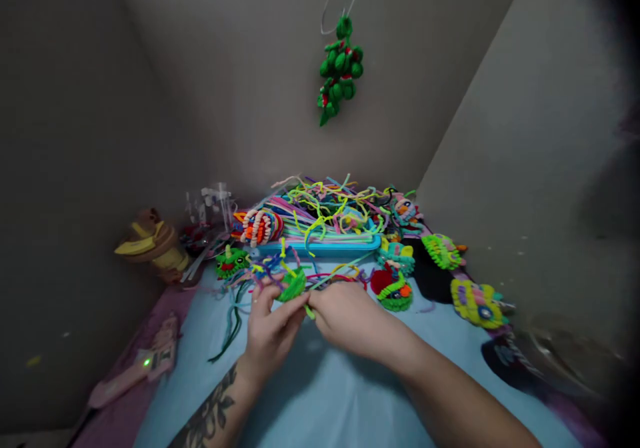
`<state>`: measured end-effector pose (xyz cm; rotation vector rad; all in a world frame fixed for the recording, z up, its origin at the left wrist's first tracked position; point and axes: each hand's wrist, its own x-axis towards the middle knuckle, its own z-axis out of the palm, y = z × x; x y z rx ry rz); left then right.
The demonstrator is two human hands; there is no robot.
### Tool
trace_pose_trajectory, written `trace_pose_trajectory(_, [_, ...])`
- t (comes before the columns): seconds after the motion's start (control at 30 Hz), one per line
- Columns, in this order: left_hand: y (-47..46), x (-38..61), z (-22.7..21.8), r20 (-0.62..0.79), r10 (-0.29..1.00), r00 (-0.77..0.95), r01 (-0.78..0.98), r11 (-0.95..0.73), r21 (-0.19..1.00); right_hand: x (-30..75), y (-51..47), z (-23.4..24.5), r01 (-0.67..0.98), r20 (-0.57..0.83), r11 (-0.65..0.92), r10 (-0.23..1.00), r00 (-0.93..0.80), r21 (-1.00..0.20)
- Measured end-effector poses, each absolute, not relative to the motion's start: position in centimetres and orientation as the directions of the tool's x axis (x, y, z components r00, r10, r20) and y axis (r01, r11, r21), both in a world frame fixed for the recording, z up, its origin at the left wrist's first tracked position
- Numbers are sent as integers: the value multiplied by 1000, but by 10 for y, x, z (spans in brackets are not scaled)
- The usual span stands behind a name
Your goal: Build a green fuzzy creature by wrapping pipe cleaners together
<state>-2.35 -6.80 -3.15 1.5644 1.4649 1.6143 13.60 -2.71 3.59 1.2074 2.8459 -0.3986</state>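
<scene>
"Head view, please: how are the hands?"
"They are close together. The left hand (270, 331) pinches the green fuzzy piece (293, 285); the right hand (347, 318) is curled just beside it, but I cannot tell what its fingers grip."
"And where is this piece?"
"Above the blue cloth (330, 401), in front of the blue tray (343, 250)."

The pipe cleaners (294, 284) between my fingers (289, 310) look fuzzy and matt; toward twelve o'clock, the tray (330, 249) seems smooth plastic; at six, the sheet (325, 395), smooth.
</scene>
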Motion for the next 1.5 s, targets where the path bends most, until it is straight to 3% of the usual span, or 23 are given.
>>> trace_pose_trajectory(0.1, [-74, -28, -42, 377, 843, -385, 275, -285, 918, 131, -28, 26, 687, -152, 681, 673, -724, -256])
trace_pose_trajectory(0.27, [-73, -37, -46, 385, 797, -465, 269, -288, 919, 127, -25, 17, 652, -136, 672, 652, -746, -352])
trace_pose_trajectory(0.37, [-66, -39, -43, 139, 862, -487, -78, -201, 977, 129, -18, 19, 713, -154, 607, 714, -683, -350])
trace_pose_trajectory(0.47, [-61, -39, -41, -61, 951, -304, -461, -91, 883, 131, -12, 22, 732, -132, 587, 742, -657, -345])
trace_pose_trajectory(0.57, [-59, -38, -41, -89, 957, -277, -561, -86, 823, 132, -11, 22, 729, -105, 575, 754, -648, -371])
trace_pose_trajectory(0.73, [-59, -37, -47, -50, 928, -369, -465, -137, 874, 126, -18, 17, 678, -40, 531, 772, -634, -509])
trace_pose_trajectory(0.9, [-62, -31, -50, -54, 943, -328, -418, -94, 904, 111, -27, 4, 502, -2, 476, 725, -689, -722])
trace_pose_trajectory(1.1, [-63, -30, -55, -54, 973, -223, -474, -60, 878, 96, -30, -10, 193, 49, 211, 785, -617, -958])
trace_pose_trajectory(1.17, [-63, -33, -58, -11, 974, -225, -423, -87, 902, 97, -28, -11, 161, 64, 186, 824, -563, -969])
trace_pose_trajectory(1.3, [-64, -39, -62, 101, 946, -309, -169, -159, 973, 104, -25, -11, 261, 271, 404, 864, -425, -877])
trace_pose_trajectory(1.4, [-64, -43, -60, 227, 919, -324, 94, -207, 974, 108, -24, -12, 315, 361, 523, 817, -449, -792])
trace_pose_trajectory(1.5, [-65, -46, -52, 353, 883, -310, 334, -247, 910, 112, -24, -12, 340, 364, 584, 767, -529, -737])
